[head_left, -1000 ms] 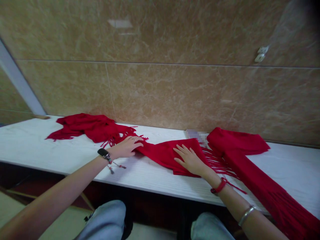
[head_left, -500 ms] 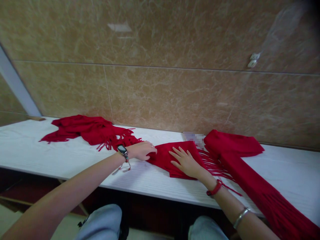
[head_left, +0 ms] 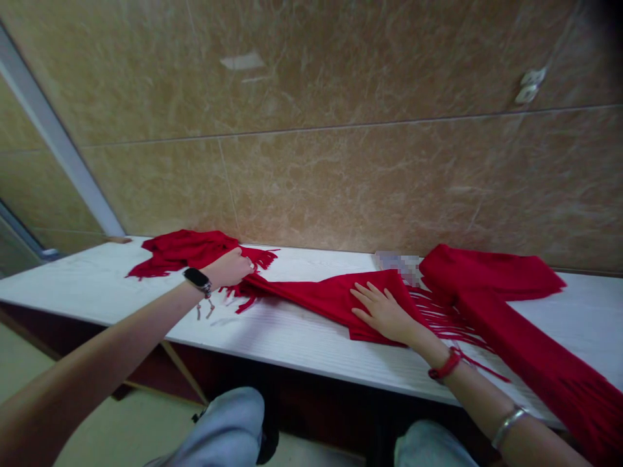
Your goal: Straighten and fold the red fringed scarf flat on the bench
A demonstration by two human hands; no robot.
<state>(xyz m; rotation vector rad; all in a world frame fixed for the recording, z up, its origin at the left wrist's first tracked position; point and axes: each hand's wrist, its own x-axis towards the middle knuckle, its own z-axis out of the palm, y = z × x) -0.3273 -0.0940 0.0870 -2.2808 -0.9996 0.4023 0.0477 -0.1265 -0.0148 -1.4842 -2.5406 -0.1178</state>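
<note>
A red fringed scarf lies across the white countertop in front of me, its right part flat and folded over. My left hand is closed on the scarf's left end, which is bunched and stretched into a narrow band. Some fringe hangs below that hand. Flat on the folded part rests my right hand, fingers spread. Another heap of red fabric with fringe lies behind my left hand; whether it joins the held scarf I cannot tell. To the right, a second red scarf lies bent, one end running toward me.
The white countertop runs along a brown marbled tile wall. A blurred flat item lies by the wall between the fabrics. Open shelving is under the counter, and my knees are close below its edge.
My left hand has moved left, drawing the scarf's end out into a long taut strip. My right hand stays spread on the folded part. The camera view has tilted and shifted.
</note>
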